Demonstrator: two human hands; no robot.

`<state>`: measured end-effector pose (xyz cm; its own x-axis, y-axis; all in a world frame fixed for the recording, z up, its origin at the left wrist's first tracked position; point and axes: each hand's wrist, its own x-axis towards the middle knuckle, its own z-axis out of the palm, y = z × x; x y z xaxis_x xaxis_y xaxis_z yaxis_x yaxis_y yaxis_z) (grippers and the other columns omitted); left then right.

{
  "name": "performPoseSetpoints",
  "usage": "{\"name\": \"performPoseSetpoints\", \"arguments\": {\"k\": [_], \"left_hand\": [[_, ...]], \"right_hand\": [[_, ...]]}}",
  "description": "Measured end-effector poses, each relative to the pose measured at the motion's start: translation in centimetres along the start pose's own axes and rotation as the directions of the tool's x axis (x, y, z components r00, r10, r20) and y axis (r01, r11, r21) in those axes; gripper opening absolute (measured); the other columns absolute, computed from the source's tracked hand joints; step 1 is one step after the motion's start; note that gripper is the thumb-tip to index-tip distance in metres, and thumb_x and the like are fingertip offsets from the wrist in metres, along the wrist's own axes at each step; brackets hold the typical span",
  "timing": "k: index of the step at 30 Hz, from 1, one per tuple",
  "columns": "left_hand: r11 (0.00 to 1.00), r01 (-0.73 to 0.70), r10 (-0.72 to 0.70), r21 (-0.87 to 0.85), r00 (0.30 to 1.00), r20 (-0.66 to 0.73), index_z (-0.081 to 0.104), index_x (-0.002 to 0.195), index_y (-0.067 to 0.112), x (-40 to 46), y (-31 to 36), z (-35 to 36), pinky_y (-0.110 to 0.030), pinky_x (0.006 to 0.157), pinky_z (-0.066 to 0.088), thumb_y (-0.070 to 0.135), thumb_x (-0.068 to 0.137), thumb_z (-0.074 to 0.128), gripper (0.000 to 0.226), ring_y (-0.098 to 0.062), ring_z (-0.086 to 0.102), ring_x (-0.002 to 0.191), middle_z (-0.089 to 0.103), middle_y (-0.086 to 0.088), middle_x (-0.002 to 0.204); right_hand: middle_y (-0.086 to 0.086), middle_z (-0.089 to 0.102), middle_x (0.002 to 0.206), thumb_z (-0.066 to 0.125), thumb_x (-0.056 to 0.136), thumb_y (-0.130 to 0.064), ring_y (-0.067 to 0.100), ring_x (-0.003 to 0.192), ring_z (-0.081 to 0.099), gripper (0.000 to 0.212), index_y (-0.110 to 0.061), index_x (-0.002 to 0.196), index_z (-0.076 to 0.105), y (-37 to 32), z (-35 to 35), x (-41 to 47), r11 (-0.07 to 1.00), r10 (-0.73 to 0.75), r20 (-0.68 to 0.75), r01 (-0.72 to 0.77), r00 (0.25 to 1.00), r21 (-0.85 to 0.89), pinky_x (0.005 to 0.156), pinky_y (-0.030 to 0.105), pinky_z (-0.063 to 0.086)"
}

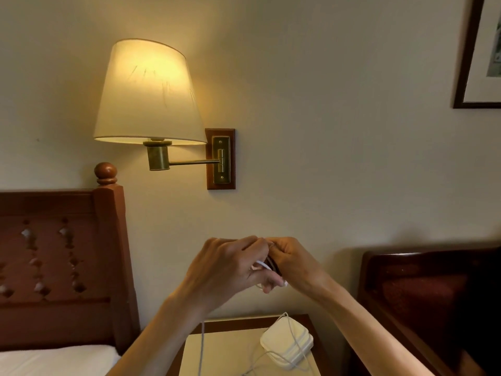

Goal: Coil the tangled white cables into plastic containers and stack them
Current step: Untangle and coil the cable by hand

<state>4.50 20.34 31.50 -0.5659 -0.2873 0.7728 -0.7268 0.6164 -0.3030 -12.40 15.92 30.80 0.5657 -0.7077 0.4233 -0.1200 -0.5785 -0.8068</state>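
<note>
While both hands meet above the nightstand (225,322), left hand (230,270) and right hand (292,261) pinch the white cable (261,264), apparently to wind a coil.

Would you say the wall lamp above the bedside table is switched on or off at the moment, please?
On. The wall lamp has a glowing shade and casts warm light on the wall around it.

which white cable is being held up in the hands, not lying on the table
The white cable pinched between left hand and right hand; the other lies draped over the containers below.
</note>
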Motion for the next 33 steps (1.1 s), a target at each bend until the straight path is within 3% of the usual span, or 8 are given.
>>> {"name": "performPoseSetpoints", "arguments": {"k": [3, 7, 11, 14, 18, 23, 29, 33], "left_hand": [[0.994, 0.091, -0.091, -0.057, 0.996, 0.005, 0.047, 0.086, 0.026, -0.3, -1.3, -0.1, -0.012, 0.053, 0.046, 0.066, 0.087, 0.049, 0.040, 0.002, 0.051, 0.060, 0.056, 0.014, 0.073], [0.935, 0.295, -0.284, -0.196, 0.955, 0.079, 0.057, 0.106, 0.026, -1.4, -2.6, 0.4, -0.012, 0.063, 0.047, 0.058, 0.092, 0.049, 0.035, 0.000, 0.055, 0.071, 0.055, 0.017, 0.093], [0.556, 0.560, -0.451, -0.614, 0.824, 0.343, 0.063, 0.120, 0.022, -1.9, -2.2, 0.5, -0.023, 0.089, 0.051, 0.032, 0.095, 0.054, 0.029, -0.009, 0.063, 0.106, 0.068, 0.010, 0.111], [0.502, 0.586, -0.447, -0.636, 0.805, 0.389, 0.060, 0.127, 0.026, -1.8, -1.9, 0.6, -0.027, 0.100, 0.048, 0.034, 0.094, 0.050, 0.035, -0.006, 0.058, 0.117, 0.067, 0.011, 0.118], [0.517, 0.581, -0.421, -0.629, 0.812, 0.404, 0.066, 0.116, 0.022, -1.5, -1.7, 1.2, -0.032, 0.093, 0.049, 0.037, 0.099, 0.045, 0.031, -0.014, 0.062, 0.106, 0.069, 0.007, 0.105], [0.522, 0.506, -0.468, -0.687, 0.843, 0.265, 0.065, 0.084, 0.012, -1.4, -1.6, 1.8, -0.028, 0.065, 0.043, 0.026, 0.102, 0.045, 0.030, -0.015, 0.053, 0.066, 0.058, -0.002, 0.069], [0.506, 0.530, -0.591, -0.680, 0.788, 0.174, 0.070, 0.082, 0.021, -2.9, -2.8, 2.9, -0.036, 0.060, 0.040, 0.035, 0.096, 0.053, 0.026, -0.023, 0.052, 0.062, 0.058, -0.004, 0.067], [0.423, 0.628, -0.655, -0.654, 0.710, 0.258, 0.069, 0.083, 0.023, -7.5, -4.6, 4.0, -0.028, 0.055, 0.027, 0.030, 0.096, 0.050, 0.025, -0.009, 0.034, 0.057, 0.039, 0.006, 0.060]], "right_hand": [[0.004, 0.048, 0.053, 0.035, 0.105, -0.029, 0.015, 0.045, 0.042, 0.048, 0.004, 0.078, 0.058, -0.2, -0.2, -0.3, 0.990, 0.007, 0.121, -0.024, 0.993, 0.140, 0.049, 0.025, 0.037], [0.000, 0.038, 0.051, 0.035, 0.105, -0.031, 0.014, 0.046, 0.031, 0.044, -0.012, 0.077, 0.064, -0.1, -1.0, -0.2, 0.962, 0.069, 0.126, -0.100, 0.990, 0.256, 0.049, 0.023, 0.031], [-0.001, 0.033, 0.049, 0.033, 0.106, -0.028, 0.013, 0.045, 0.026, 0.044, -0.010, 0.079, 0.064, -0.5, -1.9, -0.2, 0.917, 0.118, 0.195, -0.182, 0.974, 0.354, 0.050, 0.026, 0.026], [-0.001, 0.031, 0.050, 0.034, 0.104, -0.028, 0.013, 0.047, 0.023, 0.040, -0.008, 0.080, 0.059, -0.2, -1.9, -0.3, 0.861, 0.125, 0.249, -0.230, 0.960, 0.454, 0.049, 0.025, 0.026], [-0.005, 0.027, 0.050, 0.031, 0.105, -0.027, 0.011, 0.046, 0.017, 0.039, -0.011, 0.080, 0.056, 0.7, -1.8, -0.2, 0.725, 0.099, 0.351, -0.309, 0.931, 0.616, 0.047, 0.023, 0.025], [-0.003, 0.028, 0.054, 0.030, 0.107, -0.027, 0.009, 0.046, 0.025, 0.036, -0.007, 0.090, 0.054, 0.9, -1.7, -0.1, 0.568, 0.000, 0.454, -0.373, 0.891, 0.733, 0.051, 0.023, 0.032], [-0.006, 0.027, 0.055, 0.030, 0.103, -0.026, 0.008, 0.045, 0.023, 0.036, -0.014, 0.078, 0.052, 0.1, -2.1, 0.1, 0.482, 0.063, 0.327, -0.316, 0.943, 0.818, 0.046, 0.021, 0.033], [-0.008, 0.025, 0.052, 0.032, 0.102, -0.027, 0.009, 0.045, 0.015, 0.036, -0.015, 0.075, 0.053, -0.7, -4.8, 0.1, 0.421, 0.127, 0.191, -0.227, 0.973, 0.878, 0.042, 0.021, 0.032]]}}
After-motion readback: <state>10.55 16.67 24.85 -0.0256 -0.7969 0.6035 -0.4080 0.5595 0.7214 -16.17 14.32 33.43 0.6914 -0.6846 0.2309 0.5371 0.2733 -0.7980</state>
